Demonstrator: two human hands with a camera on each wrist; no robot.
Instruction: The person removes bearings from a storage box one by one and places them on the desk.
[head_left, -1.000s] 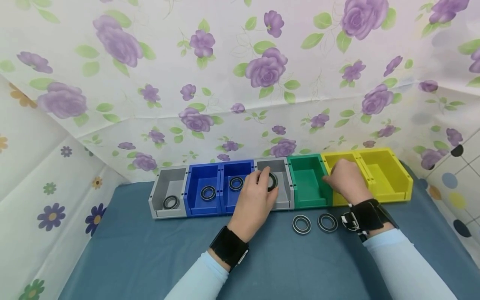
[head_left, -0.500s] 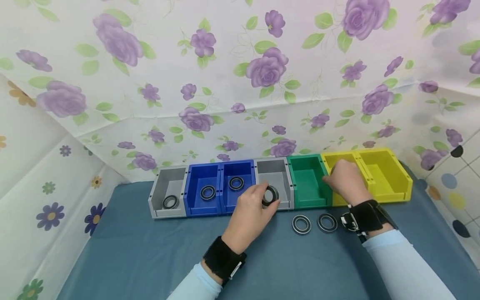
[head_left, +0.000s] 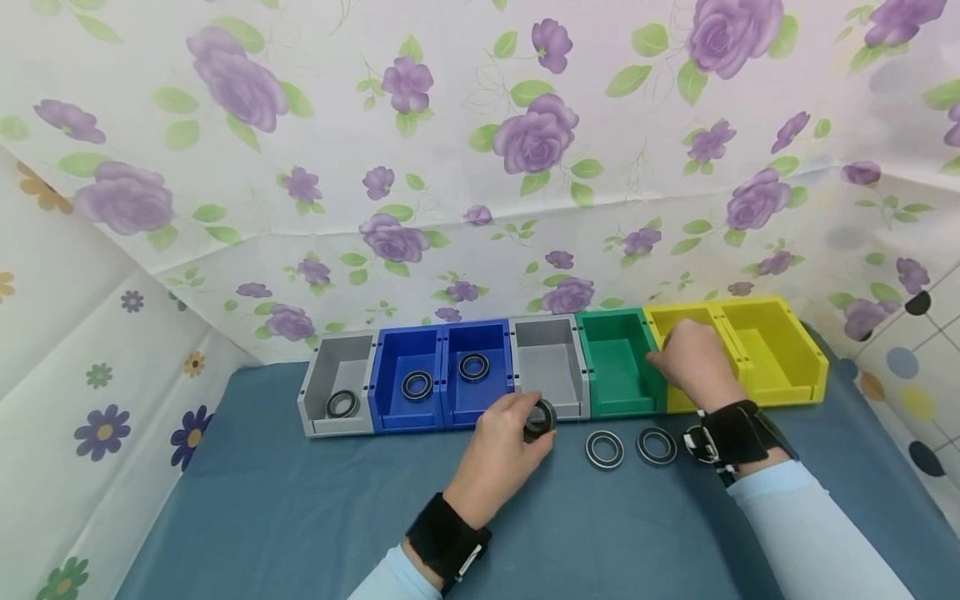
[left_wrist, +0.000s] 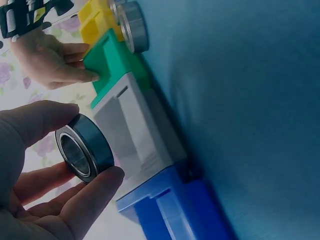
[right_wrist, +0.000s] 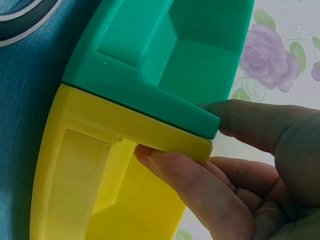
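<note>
A black bearing ring point(head_left: 540, 418) sits pinched between the thumb and fingers of the left hand point(head_left: 501, 446), held on edge just in front of the open front of the right grey bin point(head_left: 551, 367), above the blue surface point(head_left: 300, 517); the left wrist view shows the ring point(left_wrist: 82, 148) clear of the bin, thumb above and fingertips below, so this grip is closed on the ring; the grey bin behind it shows nothing inside.

The right hand point(head_left: 693, 358) grips the wall where the green bin point(head_left: 617, 358) meets the first yellow bin point(head_left: 678, 333); in the right wrist view the thumb lies against the green bin's rim point(right_wrist: 165, 112) and the fingers point(right_wrist: 175, 167) curl inside the yellow bin point(right_wrist: 75, 165), so this grip is closed on the yellow bin's wall, pinching the two bins together.

Two more rings lie flat on the surface in front of the green bin, one point(head_left: 604, 448) just right of the left hand, the other point(head_left: 656, 446) beside it and near the right wrist's black strap point(head_left: 731, 437).

The bins stand touching in one row: a left grey bin point(head_left: 337, 367) with a ring point(head_left: 342, 404), two blue bins each with a ring point(head_left: 416, 385) point(head_left: 473, 367), the right grey bin, the green one, then two yellow ones, the far one point(head_left: 772, 342) at the row's right end; a flowered cloth point(head_left: 450, 125) hangs behind and to the sides.
</note>
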